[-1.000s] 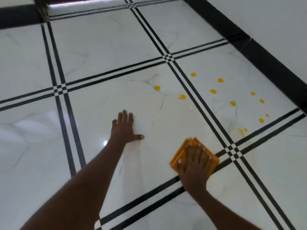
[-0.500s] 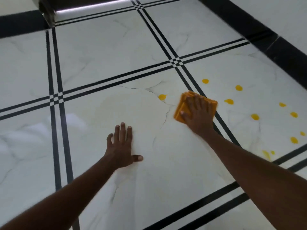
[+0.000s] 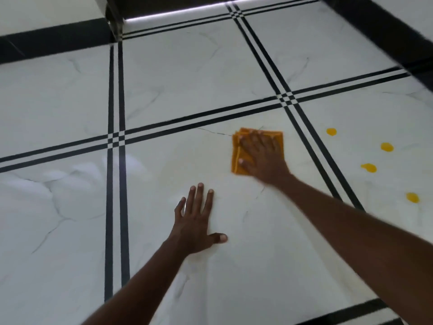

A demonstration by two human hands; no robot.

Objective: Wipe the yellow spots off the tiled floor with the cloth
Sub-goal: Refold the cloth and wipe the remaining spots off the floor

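Note:
A folded orange cloth (image 3: 236, 151) lies flat on the white marble-look tiled floor (image 3: 187, 73). My right hand (image 3: 262, 158) presses down on the cloth with its fingers spread over it. My left hand (image 3: 195, 221) rests flat on the same tile, nearer to me, fingers apart and holding nothing. Several yellow spots sit on the tile to the right, beyond the double black line: one at the top (image 3: 331, 131), others below it (image 3: 386, 147) (image 3: 369, 167) (image 3: 412, 197). No spot shows on the tile under the cloth.
Double black grout lines (image 3: 116, 160) cross the floor in a grid. A black skirting band (image 3: 386, 36) runs along the white wall at the right. A dark band and a lit metal threshold (image 3: 187, 10) border the far edge.
My right hand has slid the cloth up and to the left across the tile, over the two spots that showed there. The camera has moved forward. My left hand has stayed planted.

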